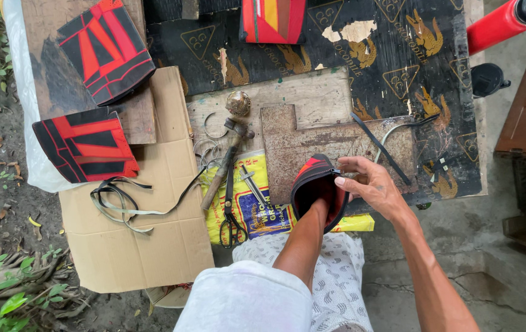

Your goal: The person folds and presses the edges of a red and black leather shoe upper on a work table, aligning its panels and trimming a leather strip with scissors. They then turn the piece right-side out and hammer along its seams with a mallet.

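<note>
At the near edge of a black printed mat [398,55] spread on the ground, a red-and-black pouch [317,184] swallows the left hand [316,206] to the wrist, its shape unseen. The right hand [367,184] pinches the zip end at the rim. The pouch looks light, soft and floppy, best gripped by its stiffer rim. Scissors [232,215] lie just beside.

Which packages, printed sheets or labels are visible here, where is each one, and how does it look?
Yellow printed sack: flat under the scissors, beside the pouch that both hands hold; blue picture panel.
Black printed mat: across the top, with repeated gold triangles and animal figures; torn patches.
Cardboard sheet: plain brown, flattened, at the left, straps on it.
</note>
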`<state>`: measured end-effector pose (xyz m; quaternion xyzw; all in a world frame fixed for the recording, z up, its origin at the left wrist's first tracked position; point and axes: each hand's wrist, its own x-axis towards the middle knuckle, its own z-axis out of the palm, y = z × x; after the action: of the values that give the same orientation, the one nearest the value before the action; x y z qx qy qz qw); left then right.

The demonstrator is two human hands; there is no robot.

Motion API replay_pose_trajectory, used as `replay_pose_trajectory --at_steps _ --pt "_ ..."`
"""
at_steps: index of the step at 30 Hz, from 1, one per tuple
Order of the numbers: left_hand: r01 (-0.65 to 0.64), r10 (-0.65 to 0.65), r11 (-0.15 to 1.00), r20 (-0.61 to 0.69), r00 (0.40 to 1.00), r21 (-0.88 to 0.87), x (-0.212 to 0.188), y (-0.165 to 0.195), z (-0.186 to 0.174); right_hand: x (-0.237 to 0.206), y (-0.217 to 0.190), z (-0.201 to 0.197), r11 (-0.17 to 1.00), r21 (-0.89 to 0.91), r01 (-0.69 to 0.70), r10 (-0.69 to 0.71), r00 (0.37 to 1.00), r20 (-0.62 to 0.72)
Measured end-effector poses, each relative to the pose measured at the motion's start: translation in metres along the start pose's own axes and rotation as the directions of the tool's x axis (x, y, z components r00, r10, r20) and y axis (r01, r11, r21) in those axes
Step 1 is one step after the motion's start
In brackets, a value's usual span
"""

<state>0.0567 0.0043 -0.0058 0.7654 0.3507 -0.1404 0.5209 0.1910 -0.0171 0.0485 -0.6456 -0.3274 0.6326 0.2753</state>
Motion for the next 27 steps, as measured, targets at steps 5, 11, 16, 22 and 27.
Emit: replay_pose_trajectory --at_steps 5,11,16,22,27 --pt "-0.003 0.003 1.000 0.001 1.000 0.002 -0.0008 0.0012 0.0008 -0.0009 0.0009 -0.0005 1.000 -0.011 -0.003 0.003 1.000 -0.005" --pt "-0.004 0.004 1.000 0.003 1.000 -0.007 -0.0009 0.0020 0.0004 -0.0020 0.0018 -0.0009 1.000 0.005 -0.001 0.001 1.000 0.002" --pt "-0.002 0.002 1.000 0.006 1.000 -0.014 -0.0005 0.0012 0.0007 -0.0013 0.0007 0.0002 1.000 0.014 -0.012 0.012 1.000 0.009" --pt "0.003 -0.002 1.000 0.009 1.000 -0.013 -0.0012 0.0006 0.0003 -0.0030 0.0006 0.0025 1.000 0.015 0.005 -0.005 1.000 0.015" --pt "0.007 -0.007 1.000 0.010 1.000 -0.014 -0.0024 0.0009 -0.0001 -0.0026 -0.0005 0.0038 0.999 0.028 0.024 -0.024 1.000 0.012"
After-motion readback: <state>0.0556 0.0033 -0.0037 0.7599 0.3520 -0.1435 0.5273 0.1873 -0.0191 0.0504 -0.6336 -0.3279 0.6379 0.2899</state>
